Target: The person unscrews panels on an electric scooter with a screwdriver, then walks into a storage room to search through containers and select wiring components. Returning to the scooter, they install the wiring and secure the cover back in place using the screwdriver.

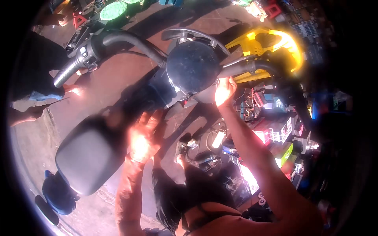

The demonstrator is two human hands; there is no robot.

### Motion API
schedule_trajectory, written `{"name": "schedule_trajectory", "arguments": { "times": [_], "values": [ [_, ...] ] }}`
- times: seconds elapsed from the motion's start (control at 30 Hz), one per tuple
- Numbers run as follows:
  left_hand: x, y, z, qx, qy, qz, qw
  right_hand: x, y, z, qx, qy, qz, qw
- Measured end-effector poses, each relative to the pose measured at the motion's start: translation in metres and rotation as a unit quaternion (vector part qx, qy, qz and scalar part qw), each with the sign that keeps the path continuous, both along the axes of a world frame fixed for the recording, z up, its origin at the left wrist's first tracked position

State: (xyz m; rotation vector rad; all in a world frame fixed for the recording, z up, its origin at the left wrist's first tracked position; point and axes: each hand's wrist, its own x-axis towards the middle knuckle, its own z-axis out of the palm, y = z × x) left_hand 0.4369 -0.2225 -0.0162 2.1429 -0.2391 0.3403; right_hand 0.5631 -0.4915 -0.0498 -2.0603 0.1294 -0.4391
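A motorbike stands across my view, with its round dark gauge housing (pixel 193 67) between the two handlebar sides. My right hand (pixel 225 91) is raised beside that housing, under the right part of the handlebar (pixel 236 70). Its fingers are curled closed, and what they hold is hidden by glare and the housing. My left hand (pixel 145 137) is at the bike's near side, between the gauge housing and the grey seat (pixel 88 155). Its fingers are stretched out toward the dark bodywork (pixel 147 94), partly washed out by sun; I cannot tell whether they touch it.
Another person's hand (pixel 73 89) is near the left handlebar grip (pixel 67 74). A yellow plastic stool or chair (pixel 293 51) stands beyond the right handlebar. Boxes (pixel 277 128), cables and tools crowd the right side. A white adapter-like block (pixel 218 139) lies near my feet.
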Motion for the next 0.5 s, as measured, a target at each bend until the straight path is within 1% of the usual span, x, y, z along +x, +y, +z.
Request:
{"name": "schedule_trajectory", "arguments": {
  "times": [0.07,0.1,0.17,0.2,0.23,0.27,0.3,0.33,0.37,0.4,0.47,0.5],
  "values": [
    [0.001,-0.002,-0.01,-0.087,0.057,-0.006,0.995,0.003,-0.007,-0.008,-0.039,-0.002,0.005,0.999],
    [0.001,-0.003,-0.011,-0.104,0.082,-0.008,0.991,0.004,-0.009,-0.012,-0.086,-0.03,0.008,0.996],
    [0.004,-0.003,-0.011,-0.078,0.032,-0.024,0.996,0.007,-0.015,-0.02,-0.179,-0.085,0.012,0.98],
    [0.005,-0.003,-0.01,-0.065,0.006,-0.031,0.997,0.007,-0.014,-0.017,-0.152,-0.052,0.008,0.987],
    [0.003,-0.001,-0.01,-0.2,0.141,-0.029,0.969,0.005,-0.01,-0.011,-0.125,-0.017,0.004,0.992],
    [-0.001,0.0,-0.01,-0.329,0.271,-0.025,0.904,0.003,-0.007,-0.006,-0.097,0.017,0.0,0.995],
    [-0.003,0.001,-0.009,-0.446,0.388,-0.019,0.806,0.003,-0.007,-0.011,-0.065,0.001,0.012,0.998],
    [-0.002,-0.008,-0.005,-0.504,0.421,0.043,0.753,0.003,-0.007,-0.018,-0.033,-0.018,0.022,0.999],
    [0.002,-0.006,0.0,-0.523,0.438,0.043,0.73,0.007,-0.009,-0.023,0.0,-0.04,0.03,0.999],
    [0.002,-0.004,0.004,-0.542,0.456,0.045,0.705,0.008,-0.01,-0.02,-0.004,-0.042,0.03,0.999],
    [-0.005,-0.007,0.014,-0.593,0.394,0.031,0.701,0.006,-0.009,-0.016,-0.008,-0.039,0.033,0.999],
    [-0.004,-0.008,0.018,-0.616,0.357,0.019,0.701,0.009,-0.006,-0.011,0.035,-0.022,0.037,0.998]
  ]
}}
